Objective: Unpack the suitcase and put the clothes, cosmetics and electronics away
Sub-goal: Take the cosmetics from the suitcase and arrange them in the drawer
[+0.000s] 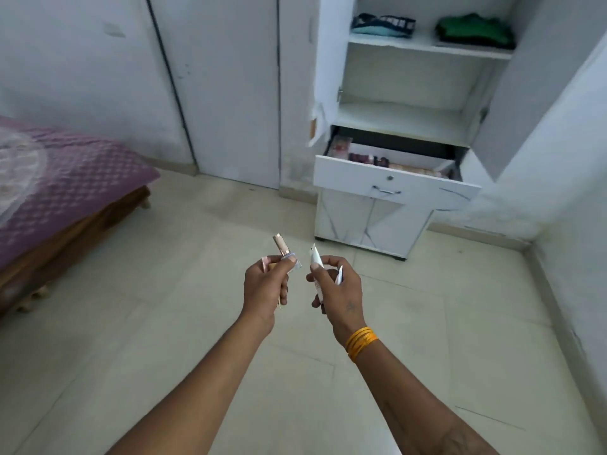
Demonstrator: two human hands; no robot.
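Left hand: the left hand [266, 284] grips a slim rose-gold cosmetic tube [285, 251], cap end pointing up and away, with a thin gold stick poking out below the fist.
Right hand: the right hand [335, 284] is curled round a white cosmetic tube [316, 259], thumb pressed on it; a second small white item shows between its fingers, too small to name.
Drawer: the open drawer [394, 183] of the white wardrobe [371, 224] lies ahead and to the right of both hands, well apart, already holding cosmetics along its back.
Step, as I judge it: carry both tubes to the drawer.
Doing it well: keep the grips firm, reach over the drawer front, lay each tube flat in bare space nearer the front, one hand at a time.
Risk: the extra item slipping from the right hand.
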